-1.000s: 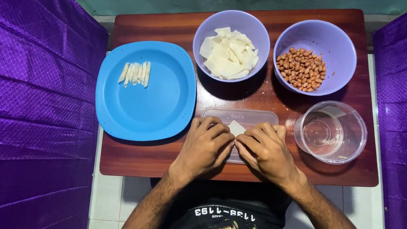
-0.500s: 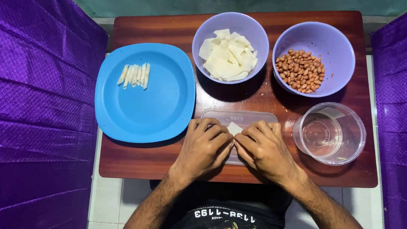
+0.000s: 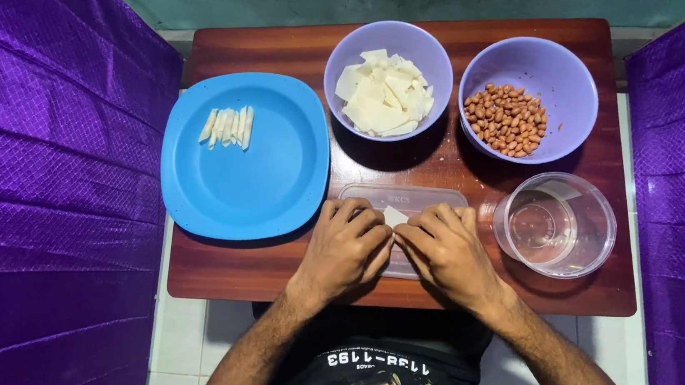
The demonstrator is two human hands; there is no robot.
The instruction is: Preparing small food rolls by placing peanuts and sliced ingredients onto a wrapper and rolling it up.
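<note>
Low in the centre of the frame, a small pale wrapper square (image 3: 395,216) sits pinched between a person's two hands, over a clear plastic lid (image 3: 405,199) lying flat on the dark wooden table (image 3: 218,268). The fingers (image 3: 366,222) of the left hand (image 3: 344,249) and those of the right hand (image 3: 447,253) are curled closed on the square's lower edges, fingertips nearly meeting; only its upper corner shows. The sheet looks thin, light and limp, likely to tear or crease, so a gentle hold at the edges seems best.

Above the hands, a lilac bowl (image 3: 348,51) holds a heap of similar pale squares (image 3: 384,93); to its right a second lilac bowl (image 3: 576,73) holds peanuts (image 3: 505,119). At right centre stands a clear round container (image 3: 598,234), possibly holding water. At left, a blue plate (image 3: 260,176) carries a row of thin pale rolled sticks (image 3: 227,126). Purple quilted fabric (image 3: 37,146) flanks both sides.

Compared with a second earlier, the hands hold almost the same position and grip, and nothing else on the table has moved.
</note>
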